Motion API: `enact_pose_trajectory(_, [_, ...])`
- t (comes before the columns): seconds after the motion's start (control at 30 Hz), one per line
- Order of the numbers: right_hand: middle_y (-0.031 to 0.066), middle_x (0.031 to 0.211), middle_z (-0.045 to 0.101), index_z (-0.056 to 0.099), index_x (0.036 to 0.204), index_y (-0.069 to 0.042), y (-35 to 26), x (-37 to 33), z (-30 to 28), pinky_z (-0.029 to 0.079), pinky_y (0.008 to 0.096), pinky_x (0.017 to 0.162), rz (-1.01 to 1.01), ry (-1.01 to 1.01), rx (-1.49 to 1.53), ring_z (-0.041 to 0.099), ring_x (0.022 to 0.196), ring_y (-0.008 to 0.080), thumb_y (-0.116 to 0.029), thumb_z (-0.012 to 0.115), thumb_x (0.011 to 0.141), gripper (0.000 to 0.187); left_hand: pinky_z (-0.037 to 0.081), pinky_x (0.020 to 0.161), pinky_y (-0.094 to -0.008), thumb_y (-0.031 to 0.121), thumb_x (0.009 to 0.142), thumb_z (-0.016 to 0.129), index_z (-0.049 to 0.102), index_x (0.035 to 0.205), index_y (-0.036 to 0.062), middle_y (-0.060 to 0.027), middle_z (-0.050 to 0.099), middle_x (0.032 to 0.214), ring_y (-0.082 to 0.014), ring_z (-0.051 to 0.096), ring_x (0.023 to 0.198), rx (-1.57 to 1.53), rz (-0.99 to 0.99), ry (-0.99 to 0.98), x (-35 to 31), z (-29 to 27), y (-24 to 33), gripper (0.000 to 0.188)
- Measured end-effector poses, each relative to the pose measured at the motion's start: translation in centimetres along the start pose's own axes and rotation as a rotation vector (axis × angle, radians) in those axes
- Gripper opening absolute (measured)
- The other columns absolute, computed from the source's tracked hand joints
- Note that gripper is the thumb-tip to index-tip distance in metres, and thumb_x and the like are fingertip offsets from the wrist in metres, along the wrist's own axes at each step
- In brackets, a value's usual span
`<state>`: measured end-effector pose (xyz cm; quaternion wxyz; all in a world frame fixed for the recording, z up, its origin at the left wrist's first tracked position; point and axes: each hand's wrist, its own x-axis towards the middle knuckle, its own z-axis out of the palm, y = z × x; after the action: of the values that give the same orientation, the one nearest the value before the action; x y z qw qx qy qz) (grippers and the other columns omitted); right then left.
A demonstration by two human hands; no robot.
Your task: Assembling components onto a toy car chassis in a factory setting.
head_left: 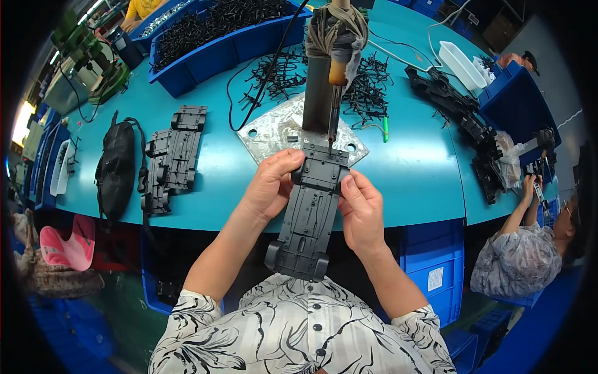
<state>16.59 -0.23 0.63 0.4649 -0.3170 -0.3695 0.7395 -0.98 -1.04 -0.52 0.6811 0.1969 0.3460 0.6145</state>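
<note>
Chassis of black plastic, studded side up, sits front and centre, and both hands are on it! Left hand has the far left edge pinched, thumb along the top by the wheel arch; right hand clamps the opposite edge, thumb tip pressing in, fingers tucked out of clear view beneath. Far end lies over the silver metal plate, near end juts past the edge of the teal table toward the patterned shirt. Straight above that far end, the slim driver bit drops down from its amber collar, right beside the dark upright post; whether its tip touches the plastic, I can't tell.

Out left, more black chassis pieces lie grouped together, with a black pouch just beside them. Behind, a long blue bin brims with small black parts, and loose black parts scatter either side of the post, a bright green stick near the right-hand scatter. Far right, dark mouldings line the table, a white tray close by, and a seated co-worker has both hands raised to a small piece.
</note>
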Motion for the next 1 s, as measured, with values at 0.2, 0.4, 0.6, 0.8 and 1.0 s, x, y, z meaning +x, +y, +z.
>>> enact_pose_trajectory(0.2, [0.0050,0.100,0.063,0.055,0.112,0.002,0.6,0.4,-0.3,0.049,0.0287,0.080,0.003,-0.019,-0.031,0.060,0.091,0.0123,-0.020,0.052,0.098,0.027,0.039,0.038,-0.0182,0.020,0.091,0.057,0.055,0.091,0.0071,-0.0010,0.061,0.078,-0.0056,0.053,0.049,-0.022,0.030,0.006,0.1,-0.8,-0.2,0.014])
enact_pose_trajectory(0.4, [0.0028,0.095,0.062,0.055,0.112,0.002,0.5,0.5,0.0,0.049,0.0277,0.079,0.018,-0.035,-0.059,0.059,0.088,0.0110,-0.021,0.051,0.098,0.027,0.032,0.033,-0.0169,0.022,0.091,0.057,0.051,0.090,0.0087,-0.0013,0.060,0.077,-0.0042,0.046,0.043,-0.047,0.065,-0.026,0.0,-0.7,-0.2,0.015])
enact_pose_trajectory(0.6, [0.0021,0.095,0.062,0.055,0.110,0.001,0.2,0.5,0.5,0.048,0.0260,0.077,0.003,-0.040,-0.048,0.059,0.087,0.0095,-0.020,0.052,0.098,0.025,0.031,0.033,-0.0165,0.023,0.091,0.057,0.051,0.089,0.0091,-0.0007,0.059,0.076,-0.0033,0.045,0.043,-0.057,0.070,0.021,-0.1,-0.6,-0.2,0.015])
enact_pose_trajectory(0.8, [-0.0053,0.080,0.053,0.061,0.098,-0.003,-0.1,0.5,1.2,0.035,0.0193,0.064,-0.002,0.002,-0.051,0.043,0.071,0.0025,-0.022,0.055,0.096,0.021,0.031,0.033,-0.0168,0.022,0.092,0.056,0.051,0.089,0.0079,-0.0004,0.059,0.075,-0.0032,0.044,0.042,-0.059,0.076,0.022,-0.1,-0.6,-0.2,0.015])
enact_pose_trajectory(1.0, [-0.0053,0.080,0.053,0.061,0.096,-0.003,-0.1,0.6,1.3,0.035,0.0194,0.064,-0.012,0.011,-0.052,0.043,0.071,0.0026,-0.022,0.055,0.096,0.020,0.031,0.033,-0.0168,0.022,0.092,0.055,0.052,0.089,0.0077,0.0001,0.058,0.075,-0.0029,0.045,0.043,-0.061,0.075,0.031,0.0,-0.5,-0.2,0.015])
